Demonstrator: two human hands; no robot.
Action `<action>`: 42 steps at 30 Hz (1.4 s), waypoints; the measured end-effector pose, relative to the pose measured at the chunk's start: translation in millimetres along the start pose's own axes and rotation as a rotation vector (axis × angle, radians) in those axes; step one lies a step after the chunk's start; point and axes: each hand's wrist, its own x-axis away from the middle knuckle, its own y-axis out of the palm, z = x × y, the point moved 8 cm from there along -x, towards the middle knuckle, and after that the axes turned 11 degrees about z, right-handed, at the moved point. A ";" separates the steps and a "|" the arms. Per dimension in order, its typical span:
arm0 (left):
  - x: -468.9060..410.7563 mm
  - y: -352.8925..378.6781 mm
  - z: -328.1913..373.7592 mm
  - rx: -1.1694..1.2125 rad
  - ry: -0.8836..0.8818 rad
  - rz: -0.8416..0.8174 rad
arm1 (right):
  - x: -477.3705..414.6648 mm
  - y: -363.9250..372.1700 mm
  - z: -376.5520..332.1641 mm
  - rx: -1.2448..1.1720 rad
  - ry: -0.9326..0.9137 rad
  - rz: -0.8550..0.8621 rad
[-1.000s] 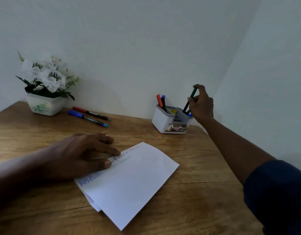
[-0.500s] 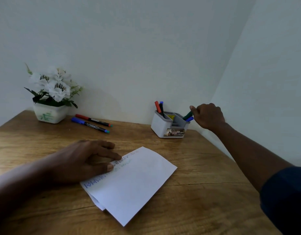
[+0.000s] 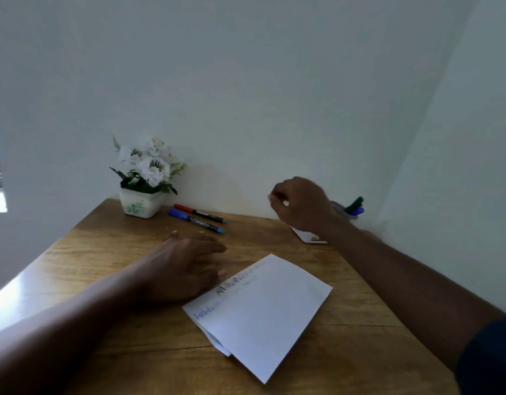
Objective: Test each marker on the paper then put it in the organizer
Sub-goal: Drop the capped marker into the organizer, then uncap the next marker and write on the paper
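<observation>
Two markers (image 3: 197, 217) lie beside one paper (image 3: 263, 312)

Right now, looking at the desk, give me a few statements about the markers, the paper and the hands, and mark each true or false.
1. Two markers lie on the table beside the flower pot. True.
2. The left hand holds a marker. False: it rests flat next to the paper.
3. The paper is blank. False: scribbles run along its upper left edge.
4. The right hand hides most of the organizer. True.
</observation>
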 end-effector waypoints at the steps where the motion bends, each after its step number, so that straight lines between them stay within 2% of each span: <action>1: -1.0 0.2 -3.5 -0.019 -0.009 -0.008 | -4.5 16.4 -7.5 -0.106 0.045 -0.062; 3: -2.4 1.2 -9.4 -0.017 -0.021 -0.028 | -16.8 49.7 -24.2 -0.252 0.096 -0.168; 6: -4.3 2.4 -11.8 0.039 -0.025 -0.023 | -36.1 93.9 -46.6 -0.334 0.137 -0.298; 12: -9.8 7.8 -20.4 0.062 -0.064 -0.015 | -59.2 158.4 -71.0 -0.296 0.182 -0.533; 15: -10.6 9.3 -23.1 0.027 -0.063 -0.021 | -59.9 172.0 -71.2 -0.291 0.252 -0.570; 19: -9.5 9.7 -21.5 0.036 -0.066 -0.032 | -53.6 167.2 -63.0 -0.271 0.274 -0.533; 22: -9.7 4.5 -22.5 0.063 -0.063 0.021 | -49.8 129.6 -48.9 -0.227 0.243 -0.413; 26: -3.1 -15.8 -29.0 0.159 -0.111 0.269 | -23.5 53.6 -32.3 -0.172 0.163 -0.253; 28: 0.8 -28.5 -25.2 0.188 -0.076 0.413 | 3.6 16.9 -31.2 -0.240 0.138 -0.212; 30: 3.1 -34.4 -16.4 0.216 -0.023 0.469 | 36.3 -11.4 -38.9 -0.294 0.102 -0.196; 36: 8.5 -34.9 23.4 0.279 0.155 0.480 | 110.7 -39.9 -72.1 -0.324 0.044 -0.173; 42: 12.6 -22.7 33.4 0.381 0.122 0.392 | 122.9 -42.1 -84.7 -0.271 -0.032 -0.121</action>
